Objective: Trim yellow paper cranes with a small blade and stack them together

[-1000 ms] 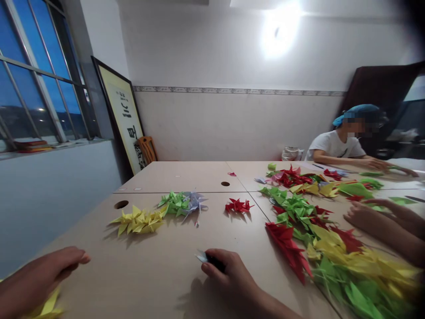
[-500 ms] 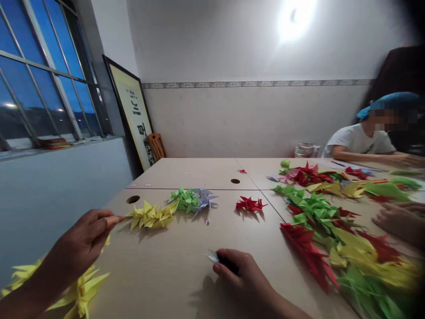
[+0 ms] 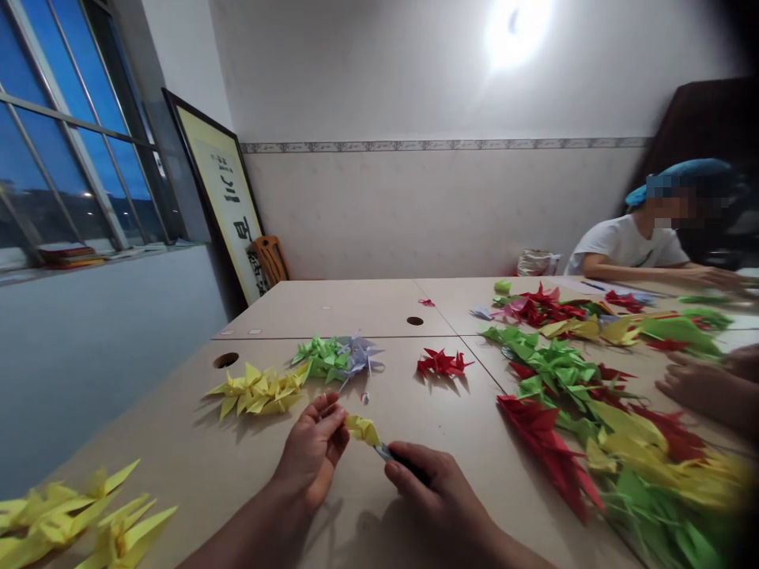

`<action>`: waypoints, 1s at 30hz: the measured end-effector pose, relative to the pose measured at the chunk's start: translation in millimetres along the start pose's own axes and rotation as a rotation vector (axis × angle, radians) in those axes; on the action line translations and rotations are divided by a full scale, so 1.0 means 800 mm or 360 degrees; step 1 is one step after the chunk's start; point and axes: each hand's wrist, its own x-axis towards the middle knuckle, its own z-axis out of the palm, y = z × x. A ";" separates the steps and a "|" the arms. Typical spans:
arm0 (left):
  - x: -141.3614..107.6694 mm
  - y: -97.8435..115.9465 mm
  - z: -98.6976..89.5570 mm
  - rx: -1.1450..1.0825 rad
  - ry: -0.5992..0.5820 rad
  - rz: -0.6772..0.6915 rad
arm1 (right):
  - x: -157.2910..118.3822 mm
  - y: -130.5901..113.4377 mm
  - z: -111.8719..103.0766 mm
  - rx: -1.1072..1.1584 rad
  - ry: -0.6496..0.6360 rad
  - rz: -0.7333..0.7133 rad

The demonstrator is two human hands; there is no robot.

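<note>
Between my hands is a small yellow paper crane, its wings folded in. My left hand pinches its left end with fingers and thumb. My right hand is wrapped round a dark-handled tool with a short metal tip; the tip meets or nearly meets the crane's lower right end. Most of the tool is hidden in the palm, so its exact kind does not show. Beyond the left hand lie a heap of yellow paper cranes, green cranes and pale purple ones.
Red cranes sit mid-table. More yellow paper cranes lie at the near left. A long mixed pile of green, red and yellow folded paper covers the right side. Another person's hand rests there; a person in a blue cap sits far right.
My left hand has moved right from the yellow heap to my right hand, now with a yellow crane in its fingers. The right hand stays nearly in place with the tool.
</note>
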 end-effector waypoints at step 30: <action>-0.005 0.008 -0.012 -0.0379 -0.0035 -0.0325 | 0.006 0.001 -0.003 0.0110 0.0019 0.0183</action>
